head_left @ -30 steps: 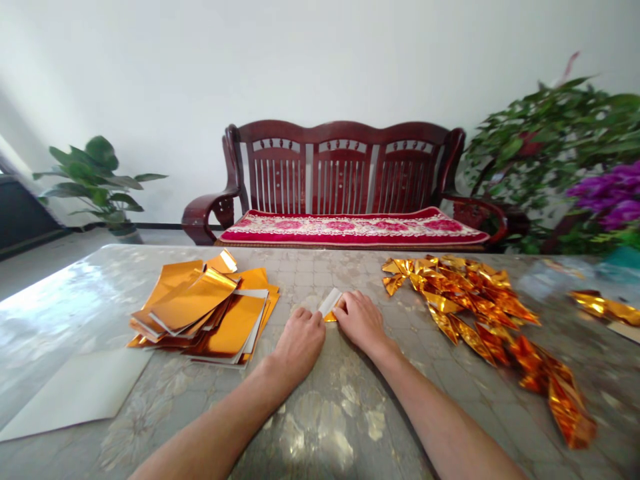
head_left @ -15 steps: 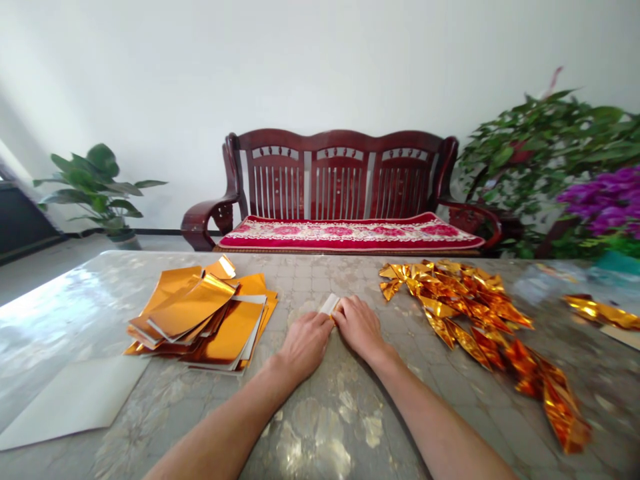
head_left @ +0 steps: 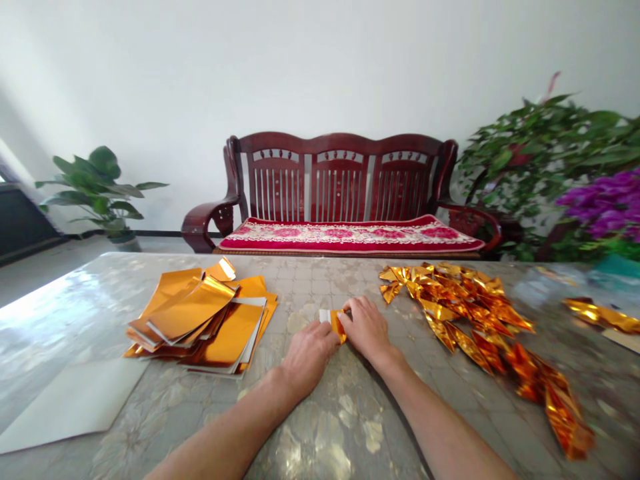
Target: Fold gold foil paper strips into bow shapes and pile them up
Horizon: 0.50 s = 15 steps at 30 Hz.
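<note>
Between my two hands, at the middle of the table, is a small piece of gold foil paper [head_left: 338, 325] with its white backing showing at the far left end. It looks folded into a narrow strip. My left hand [head_left: 311, 351] has its fingers closed on the near left side of the paper. Fingers of my right hand [head_left: 367, 328] pinch its right edge. Part of the paper is hidden under the fingers. Left of my hands lies a loose stack of flat gold foil paper sheets [head_left: 193, 307]. On the right sits a pile of folded gold foil pieces [head_left: 465, 300].
The table [head_left: 320, 427] has a patterned, glossy cover. A pale sheet [head_left: 75, 403] lies at its left front. Clear plastic [head_left: 547, 283] and another gold piece [head_left: 603, 315] are at the far right. Behind the table stands a wooden bench [head_left: 340, 177], with plants [head_left: 105, 187] at the sides.
More of the gold side shows between my hands, and the white end has shifted slightly left. My right hand has moved a little to the right; my left hand has come slightly nearer me.
</note>
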{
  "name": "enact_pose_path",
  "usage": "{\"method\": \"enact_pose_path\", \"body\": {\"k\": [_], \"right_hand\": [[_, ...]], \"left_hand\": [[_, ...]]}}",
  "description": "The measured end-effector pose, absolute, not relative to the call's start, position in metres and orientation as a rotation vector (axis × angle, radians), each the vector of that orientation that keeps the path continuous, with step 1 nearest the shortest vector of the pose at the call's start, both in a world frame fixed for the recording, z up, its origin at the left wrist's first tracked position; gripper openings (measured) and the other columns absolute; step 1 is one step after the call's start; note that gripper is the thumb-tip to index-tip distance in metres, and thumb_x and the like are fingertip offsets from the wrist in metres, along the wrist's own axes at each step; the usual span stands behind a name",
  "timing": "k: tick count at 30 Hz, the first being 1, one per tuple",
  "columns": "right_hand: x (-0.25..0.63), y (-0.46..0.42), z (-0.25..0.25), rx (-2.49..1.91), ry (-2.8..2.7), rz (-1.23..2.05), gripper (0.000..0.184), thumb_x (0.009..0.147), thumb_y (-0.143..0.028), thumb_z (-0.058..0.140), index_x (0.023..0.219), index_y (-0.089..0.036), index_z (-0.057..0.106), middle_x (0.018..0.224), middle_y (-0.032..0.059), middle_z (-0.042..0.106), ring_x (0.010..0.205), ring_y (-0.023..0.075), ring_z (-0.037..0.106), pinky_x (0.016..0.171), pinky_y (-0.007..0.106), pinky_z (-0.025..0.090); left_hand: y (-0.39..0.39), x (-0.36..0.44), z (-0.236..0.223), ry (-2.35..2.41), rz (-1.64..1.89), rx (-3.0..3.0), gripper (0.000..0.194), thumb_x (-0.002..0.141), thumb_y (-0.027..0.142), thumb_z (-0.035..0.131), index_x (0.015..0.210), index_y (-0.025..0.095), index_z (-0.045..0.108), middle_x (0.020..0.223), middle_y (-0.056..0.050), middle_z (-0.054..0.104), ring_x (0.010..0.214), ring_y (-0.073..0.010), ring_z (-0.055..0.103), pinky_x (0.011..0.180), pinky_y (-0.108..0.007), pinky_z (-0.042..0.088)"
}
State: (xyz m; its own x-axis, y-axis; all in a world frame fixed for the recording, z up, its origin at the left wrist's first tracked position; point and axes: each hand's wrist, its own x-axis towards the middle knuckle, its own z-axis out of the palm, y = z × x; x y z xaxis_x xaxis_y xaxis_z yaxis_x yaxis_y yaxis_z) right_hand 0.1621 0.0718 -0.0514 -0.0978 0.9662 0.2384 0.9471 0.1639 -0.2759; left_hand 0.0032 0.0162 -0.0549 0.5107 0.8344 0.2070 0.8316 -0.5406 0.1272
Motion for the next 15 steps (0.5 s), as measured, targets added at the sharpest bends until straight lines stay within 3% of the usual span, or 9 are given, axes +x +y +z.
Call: {"method": "enact_pose_path", "body": {"k": [6,11,15], "right_hand": [[0.1624,0.0765,-0.0502,-1.865,-1.999,0.236,0.013,0.085,-0.033,0.06,0.094,-0.024,0.063,0.091,0.001,0.07,0.086,0.0182,0.063,0.064,0.027,0.035],[0.1642,0.0797,-0.0469,-1.881,-1.948,0.405,0.033,0.08,-0.034,0.064,0.112,-0.025,0.065,0.086,-0.0005,0.073,0.082,0.0182,0.065,0.06,0.026,0.034],[0.1637,0.0792,-0.0445,-1.896,-1.976,0.419,0.019,0.079,-0.036,0.063,0.093,-0.028,0.073,0.086,0.0001,0.074,0.081,0.0184,0.065,0.059,0.026,0.033]], "left_hand": [[0.0178,0.0066,-0.0545,1.554,0.385,2.695,0.017,0.099,0.029,0.047,0.105,0.022,0.061,0.106,-0.004,0.064,0.1,-0.0199,0.057,0.088,-0.033,0.047],[0.0188,0.0069,-0.0567,1.534,0.395,2.677,0.018,0.099,0.026,0.048,0.112,0.022,0.059,0.109,-0.003,0.065,0.107,-0.02,0.058,0.093,-0.034,0.046],[0.0187,0.0065,-0.0564,1.51,0.429,2.664,0.021,0.098,0.027,0.05,0.117,0.024,0.059,0.114,-0.003,0.065,0.112,-0.02,0.057,0.097,-0.035,0.046]]}}
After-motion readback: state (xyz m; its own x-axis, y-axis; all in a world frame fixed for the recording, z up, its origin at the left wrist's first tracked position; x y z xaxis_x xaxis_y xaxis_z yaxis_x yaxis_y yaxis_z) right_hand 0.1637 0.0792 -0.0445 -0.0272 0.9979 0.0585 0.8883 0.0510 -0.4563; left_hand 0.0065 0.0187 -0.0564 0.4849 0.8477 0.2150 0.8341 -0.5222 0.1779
